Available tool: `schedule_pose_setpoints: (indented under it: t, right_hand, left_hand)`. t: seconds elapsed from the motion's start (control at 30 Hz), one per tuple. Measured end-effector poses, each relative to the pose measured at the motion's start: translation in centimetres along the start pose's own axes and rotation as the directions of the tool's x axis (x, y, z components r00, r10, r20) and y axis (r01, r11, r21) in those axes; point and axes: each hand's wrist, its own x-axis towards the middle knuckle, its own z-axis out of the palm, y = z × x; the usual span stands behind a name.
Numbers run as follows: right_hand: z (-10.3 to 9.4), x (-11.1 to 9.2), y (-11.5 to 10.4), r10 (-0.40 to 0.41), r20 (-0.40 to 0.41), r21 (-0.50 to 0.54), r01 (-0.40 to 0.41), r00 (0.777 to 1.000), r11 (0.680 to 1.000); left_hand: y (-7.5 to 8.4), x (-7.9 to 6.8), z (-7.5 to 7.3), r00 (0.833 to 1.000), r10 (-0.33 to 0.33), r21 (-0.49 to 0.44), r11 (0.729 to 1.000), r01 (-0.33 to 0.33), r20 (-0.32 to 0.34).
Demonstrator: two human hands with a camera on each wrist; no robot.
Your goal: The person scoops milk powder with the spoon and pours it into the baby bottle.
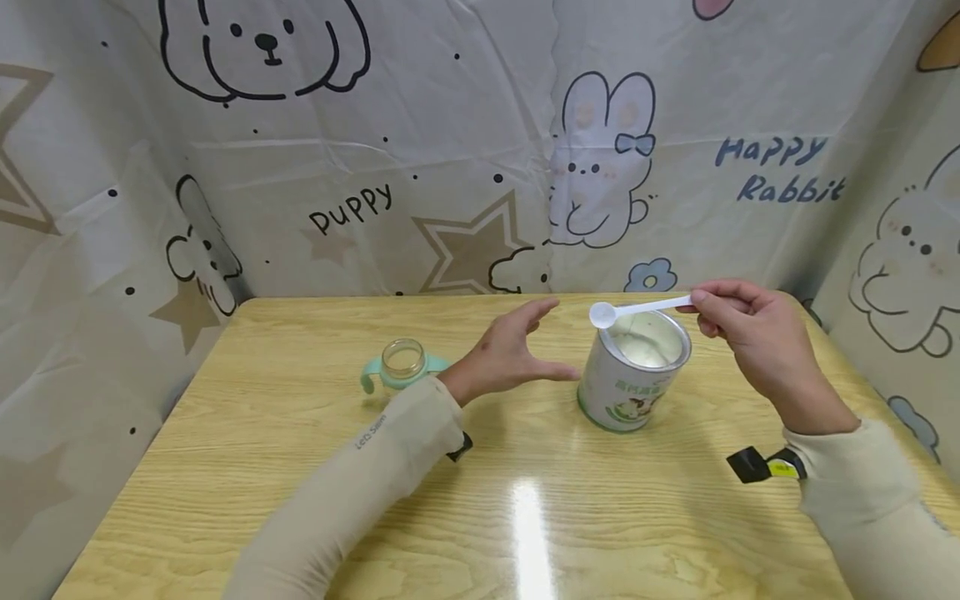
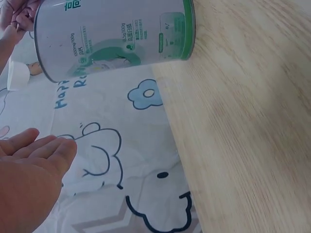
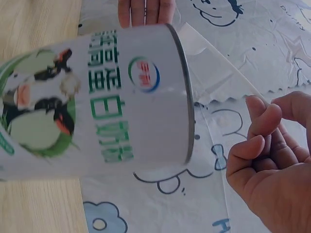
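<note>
A white plastic measuring scoop point(image 1: 651, 307) is pinched by its handle end between the thumb and fingers of my right hand point(image 1: 757, 333). Its small round bowl hangs over the left part of the rim of an open milk powder can point(image 1: 626, 392); whether it holds powder I cannot tell. Pale powder shows inside the can, which stands upright on the table. To the can's left, my left hand point(image 1: 513, 350) has fingers and thumb spread toward it, holding nothing. The right wrist view shows the pinching right hand point(image 3: 277, 160) beyond the can's rim.
A baby bottle point(image 1: 403, 363) with mint-green handles and an uncapped mouth stands behind my left forearm, partly hidden by it. Printed cloth point(image 1: 450, 150) hangs along the back and sides of the wooden table point(image 1: 600, 517).
</note>
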Motion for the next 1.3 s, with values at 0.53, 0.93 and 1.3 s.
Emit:
schedule_pose_setpoints:
  t: [0.53, 0.93, 1.3]
  right_hand:
    - [-1.9, 0.3, 0.5, 0.006, -0.034, 0.148, -0.001, 0.999, 0.989]
    - [-1.8, -0.1, 1.1, -0.012, -0.111, -0.342, -0.027, 0.994, 0.939]
    - [-1.4, -0.5, 1.4, -0.129, -0.097, -0.500, 0.064, 0.987, 0.864]
  left_hand:
    - [1.1, 1.9, 2.2, 1.000, 0.011, -0.003, 1.000, -0.011, 0.022]
    - [1.2, 2.7, 3.7, 0.999, 0.022, -0.057, 0.998, -0.019, 0.041]
    - [0.9, 3.1, 5.4, 0.997, 0.065, -0.106, 0.993, -0.061, 0.031]
